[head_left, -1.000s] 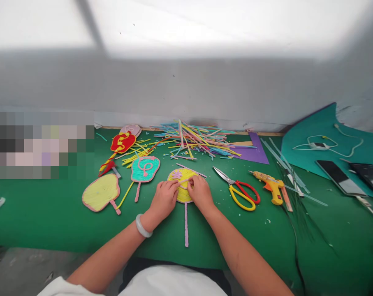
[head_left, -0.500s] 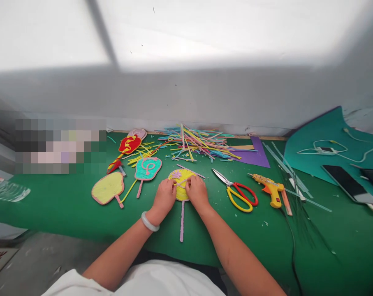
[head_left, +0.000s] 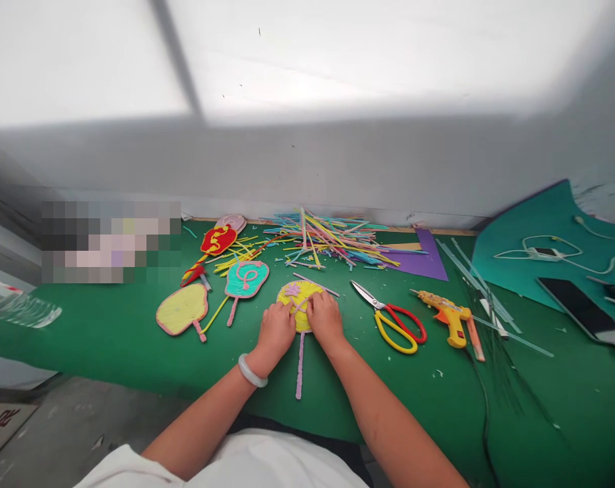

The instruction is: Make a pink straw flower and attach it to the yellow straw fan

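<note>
A round yellow fan (head_left: 303, 324) made of pipe cleaners lies on the green table, its lilac handle (head_left: 300, 369) pointing toward me. A lilac flower (head_left: 292, 289) decorates its upper left. Across its face runs a thin lilac pipe cleaner (head_left: 301, 305). My left hand (head_left: 276, 332) pinches this strip near its left end, fingers closed and resting on the fan. At the fan's right side my right hand (head_left: 326, 316) has its fingers bent together on the strip's other end; the fingertips are partly hidden. Just behind the fan lies a loose lilac pipe cleaner (head_left: 330, 291).
Scissors (head_left: 396, 325) and a yellow glue gun (head_left: 452, 318) lie to the right. Behind is a heap of coloured pipe cleaners (head_left: 332, 237). Teal (head_left: 246, 279), yellow (head_left: 182, 309) and red (head_left: 219, 239) fans lie left. A phone (head_left: 576, 305) and plastic bottle (head_left: 27, 308) sit farther out.
My left hand has shifted slightly right and down along the fan's edge. The right hand stays almost where it was, and the view has turned a little.
</note>
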### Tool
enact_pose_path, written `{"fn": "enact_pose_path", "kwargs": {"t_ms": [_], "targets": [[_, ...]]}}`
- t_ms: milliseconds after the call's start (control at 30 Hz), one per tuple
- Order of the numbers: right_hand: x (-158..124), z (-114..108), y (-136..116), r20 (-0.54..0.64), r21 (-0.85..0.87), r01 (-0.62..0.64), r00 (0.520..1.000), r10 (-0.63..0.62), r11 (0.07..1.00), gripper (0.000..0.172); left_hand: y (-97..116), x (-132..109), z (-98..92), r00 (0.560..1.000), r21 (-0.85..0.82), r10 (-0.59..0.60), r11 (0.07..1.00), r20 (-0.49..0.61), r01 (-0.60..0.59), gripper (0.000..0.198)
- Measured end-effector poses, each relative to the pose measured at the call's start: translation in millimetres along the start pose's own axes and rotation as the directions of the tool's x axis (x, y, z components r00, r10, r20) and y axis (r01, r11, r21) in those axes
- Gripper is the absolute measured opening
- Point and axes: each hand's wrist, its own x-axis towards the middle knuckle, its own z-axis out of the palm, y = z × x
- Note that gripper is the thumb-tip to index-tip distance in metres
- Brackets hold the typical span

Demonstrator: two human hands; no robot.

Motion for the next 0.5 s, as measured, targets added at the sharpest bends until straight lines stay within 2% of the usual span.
{"fn": "enact_pose_path", "kwargs": {"t_ms": [500], "targets": [[1.8,0.5,1.0,0.045,-0.001,0.013,0.999,-0.013,1.000,0.013,3.3,1.3,-0.5,0.997,0.126,0.030,0.991,0.076,-0.039,0.038]]}}
